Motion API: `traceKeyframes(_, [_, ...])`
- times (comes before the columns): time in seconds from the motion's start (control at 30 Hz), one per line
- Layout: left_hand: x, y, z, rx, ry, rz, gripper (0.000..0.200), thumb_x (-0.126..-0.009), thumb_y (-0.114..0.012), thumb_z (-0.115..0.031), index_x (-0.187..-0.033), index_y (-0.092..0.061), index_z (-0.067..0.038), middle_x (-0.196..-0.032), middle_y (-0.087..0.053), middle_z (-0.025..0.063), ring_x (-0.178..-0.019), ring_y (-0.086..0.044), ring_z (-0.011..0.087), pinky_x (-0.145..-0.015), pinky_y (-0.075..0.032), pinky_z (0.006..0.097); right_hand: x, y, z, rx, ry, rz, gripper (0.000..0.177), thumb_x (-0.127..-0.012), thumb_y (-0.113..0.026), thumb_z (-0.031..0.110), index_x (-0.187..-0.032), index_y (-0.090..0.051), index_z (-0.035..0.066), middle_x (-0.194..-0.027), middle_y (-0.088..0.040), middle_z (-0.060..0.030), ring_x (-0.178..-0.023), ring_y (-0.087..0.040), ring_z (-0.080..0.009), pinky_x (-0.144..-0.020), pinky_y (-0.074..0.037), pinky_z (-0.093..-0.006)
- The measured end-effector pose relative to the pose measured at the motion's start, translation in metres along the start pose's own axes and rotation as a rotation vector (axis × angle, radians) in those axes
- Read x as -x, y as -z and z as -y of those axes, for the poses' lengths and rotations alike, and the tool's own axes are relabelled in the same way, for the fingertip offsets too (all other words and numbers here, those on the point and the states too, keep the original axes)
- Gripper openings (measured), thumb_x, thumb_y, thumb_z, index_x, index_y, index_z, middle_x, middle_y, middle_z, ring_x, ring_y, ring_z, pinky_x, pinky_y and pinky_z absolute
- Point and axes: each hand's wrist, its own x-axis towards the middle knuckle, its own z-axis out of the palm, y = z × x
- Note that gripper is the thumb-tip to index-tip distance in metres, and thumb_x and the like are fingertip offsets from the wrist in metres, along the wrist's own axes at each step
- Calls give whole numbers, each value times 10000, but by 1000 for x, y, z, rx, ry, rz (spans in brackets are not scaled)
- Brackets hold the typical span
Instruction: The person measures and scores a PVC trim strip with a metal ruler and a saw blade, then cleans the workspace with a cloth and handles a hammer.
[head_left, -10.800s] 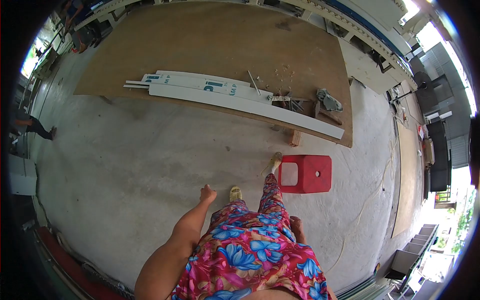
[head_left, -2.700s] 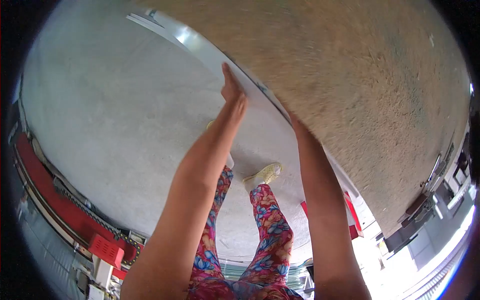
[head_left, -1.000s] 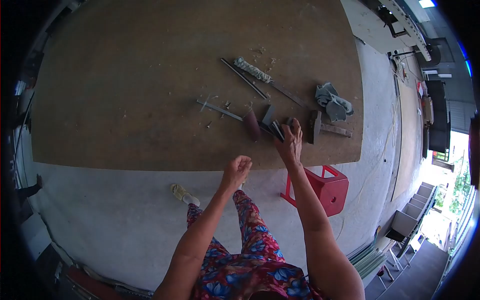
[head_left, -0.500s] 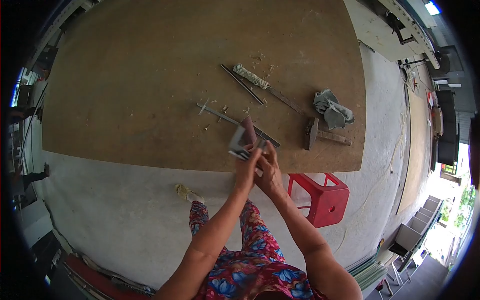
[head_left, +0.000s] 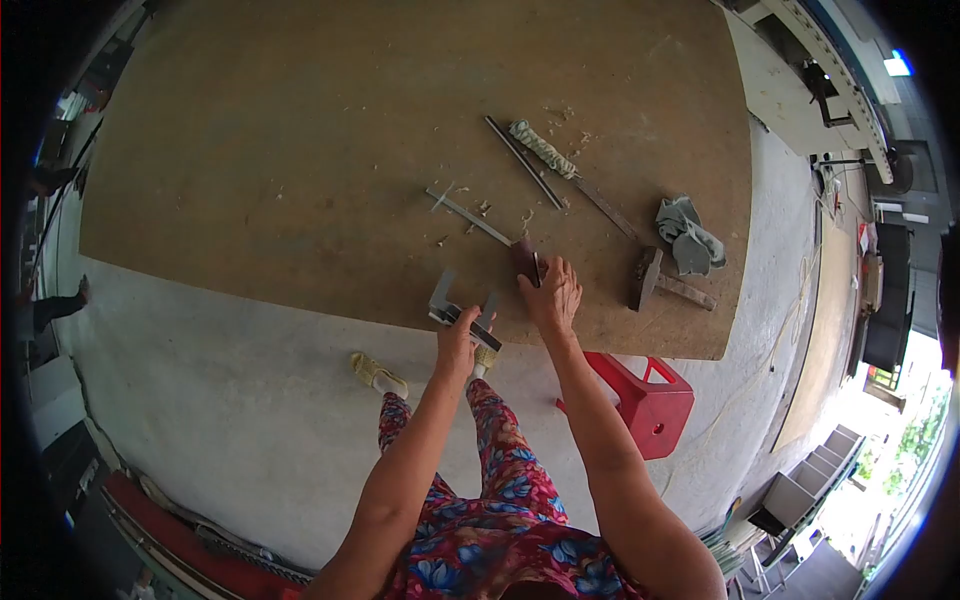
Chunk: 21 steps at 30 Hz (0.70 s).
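My left hand, just off the table's front edge, is closed on a grey U-shaped metal bracket with upright arms. My right hand rests at the tabletop, thumb and fingers closed at the near end of a reddish-brown curled piece that looks like sandpaper. That piece lies across the end of what looks like a vernier caliper, covering part of it. Beyond the right hand lie a flat file with a cord-wrapped handle and a thin metal bar.
A hammer and a crumpled grey cloth lie at the right of the brown table. Small shavings are scattered about. A red plastic stool stands beneath the front edge. Another person's foot shows at far left.
My hands have moved apart. The left keeps the bracket and has moved left and back; the right has carried the sandpaper-like piece right and down onto the caliper. The view has shifted slightly.
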Motion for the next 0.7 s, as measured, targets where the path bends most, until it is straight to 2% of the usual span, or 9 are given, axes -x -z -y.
traceKeyframes(0.13, [-8, 13, 8, -135, -106, 49, 205, -772, -626, -105, -938, -525, -42, -954, -591, 77, -856, -589, 177, -727, -486, 321, 9, -6, 0, -124, 29, -4, 399, -644, -720, 168, -963, -517, 38, -944, -552, -149, -918, -528, -320, -763, -426, -411])
traceKeyframes(0.23, [-5, 11, -2, -128, -173, 142, 266, -767, -651, -107, -996, -533, -44, -967, -581, 54, -902, -568, 173, -768, -471, 314, 25, 8, 23, -487, 39, 128, 319, -654, -682, 90, -929, -535, 19, -914, -573, -162, -851, -559, -335, -708, -457, -395])
traceKeyframes(0.33, [7, 1, -21, 39, -136, 234, 310, -747, -687, -112, -1012, -546, -40, -948, -580, 43, -916, -552, 142, -798, -441, 286, 43, 5, 46, -467, 319, 97, 273, -658, -649, 40, -920, -573, 22, -838, -579, -145, -779, -592, -308, -666, -483, -358])
traceKeyframes(0.43, [3, 9, -31, 160, -41, 266, 347, -740, -700, -120, -1038, -542, -39, -969, -582, 55, -933, -550, 135, -804, -432, 266, 58, 3, 71, -519, 394, 212, 262, -673, -617, 17, -933, -605, 38, -847, -578, -143, -790, -603, -295, -681, -483, -351])
traceKeyframes(0.47, [1, 15, -33, 185, -1, 267, 361, -741, -700, -123, -1053, -537, -41, -985, -582, 63, -943, -551, 140, -803, -434, 262, 54, 7, 75, -446, 450, 284, 280, -689, -606, 32, -969, -614, 50, -862, -585, -136, -792, -611, -275, -688, -488, -337])
traceKeyframes(0.57, [1, 23, -41, 281, -10, 226, 367, -745, -696, -149, -1061, -538, -47, -1022, -590, 74, -950, -558, 157, -774, -447, 293, 36, 19, 79, -403, 537, 381, 286, -700, -606, 64, -986, -611, 56, -896, -592, -129, -806, -617, -258, -686, -490, -329])
traceKeyframes(0.67, [7, 27, -50, 292, 31, 139, 363, -747, -692, -172, -1056, -543, -53, -1036, -603, 74, -947, -564, 166, -739, -456, 330, 12, 4, 68, -478, 411, 155, 257, -697, -622, 172, -931, -614, 67, -910, -595, -130, -778, -607, -327, -673, -488, -383])
traceKeyframes(0.7, [8, 29, -52, 290, 32, 144, 361, -746, -691, -174, -1054, -543, -57, -1042, -605, 77, -951, -564, 165, -738, -455, 337, 2, 3, 67, -442, 342, 144, 249, -701, -624, 169, -928, -613, 69, -903, -593, -127, -785, -604, -325, -673, -487, -383])
